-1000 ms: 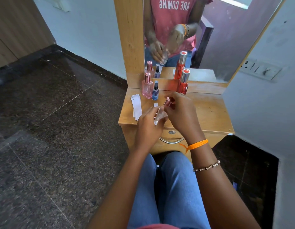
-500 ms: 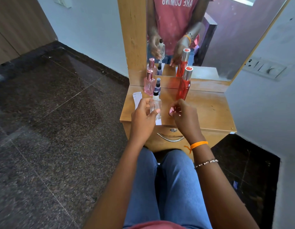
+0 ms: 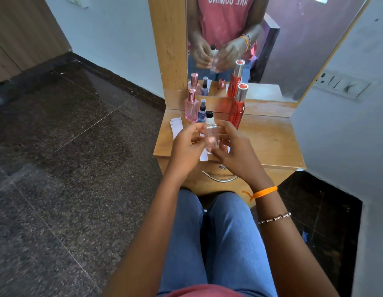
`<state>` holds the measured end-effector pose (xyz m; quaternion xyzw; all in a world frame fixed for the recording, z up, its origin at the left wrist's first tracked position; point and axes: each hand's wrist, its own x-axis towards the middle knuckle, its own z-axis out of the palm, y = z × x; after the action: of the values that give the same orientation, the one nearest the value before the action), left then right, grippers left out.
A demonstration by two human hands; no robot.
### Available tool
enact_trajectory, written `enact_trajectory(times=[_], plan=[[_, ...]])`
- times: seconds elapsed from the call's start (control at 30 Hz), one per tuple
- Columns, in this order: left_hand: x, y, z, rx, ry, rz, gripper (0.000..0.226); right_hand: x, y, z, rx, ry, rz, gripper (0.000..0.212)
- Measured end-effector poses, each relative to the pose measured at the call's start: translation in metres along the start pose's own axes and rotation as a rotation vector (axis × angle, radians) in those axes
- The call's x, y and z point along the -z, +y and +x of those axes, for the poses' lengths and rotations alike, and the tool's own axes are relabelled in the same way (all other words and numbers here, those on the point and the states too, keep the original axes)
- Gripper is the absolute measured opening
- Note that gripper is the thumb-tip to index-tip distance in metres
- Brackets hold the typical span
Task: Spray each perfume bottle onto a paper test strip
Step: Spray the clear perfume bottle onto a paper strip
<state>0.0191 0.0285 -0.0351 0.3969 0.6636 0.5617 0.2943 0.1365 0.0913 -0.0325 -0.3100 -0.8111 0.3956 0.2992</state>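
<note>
While the left hand [image 3: 186, 146] is pinching the small clear bottle [image 3: 211, 133] upright above the table [image 3: 272, 142], the right hand [image 3: 235, 151] is curling beside it, contact unclear. The bottle is looking light, rigid, smooth and probably slippery; gripping its flat sides below the black cap [image 3: 209, 114] seems safest.

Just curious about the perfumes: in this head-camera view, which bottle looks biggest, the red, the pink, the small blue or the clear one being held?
1. red bottle
2. pink bottle and clear bottle: alike, and the clear one is nearer the camera, so unsure
3. small blue bottle
</note>
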Motion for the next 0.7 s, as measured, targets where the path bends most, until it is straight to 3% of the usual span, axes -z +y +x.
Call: enact_trajectory(times=[0.1, 0.17, 0.33, 0.43, 0.7], plan=[[0.0, 0.003, 0.004, 0.002, -0.058, -0.02, 0.026, 0.004, 0.005, -0.001, -0.062, 0.006, 0.034, 0.053], [0.001, 0.001, 0.009, -0.01, -0.025, 0.088, 0.03, 0.009, 0.01, -0.003, -0.09, 0.02, 0.015, 0.053], [-0.008, -0.018, 0.03, -0.041, 0.041, 0.782, 0.044, 0.022, 0.02, -0.006, -0.131, 0.051, 0.082, 0.051], [-0.016, -0.027, 0.038, 0.029, -0.04, 0.991, 0.049, 0.026, 0.022, -0.006, -0.147, 0.034, 0.126, 0.051], [-0.022, -0.034, 0.034, -0.01, 0.066, 0.927, 0.035, 0.02, 0.024, -0.007, -0.179, -0.049, 0.284, 0.037]])
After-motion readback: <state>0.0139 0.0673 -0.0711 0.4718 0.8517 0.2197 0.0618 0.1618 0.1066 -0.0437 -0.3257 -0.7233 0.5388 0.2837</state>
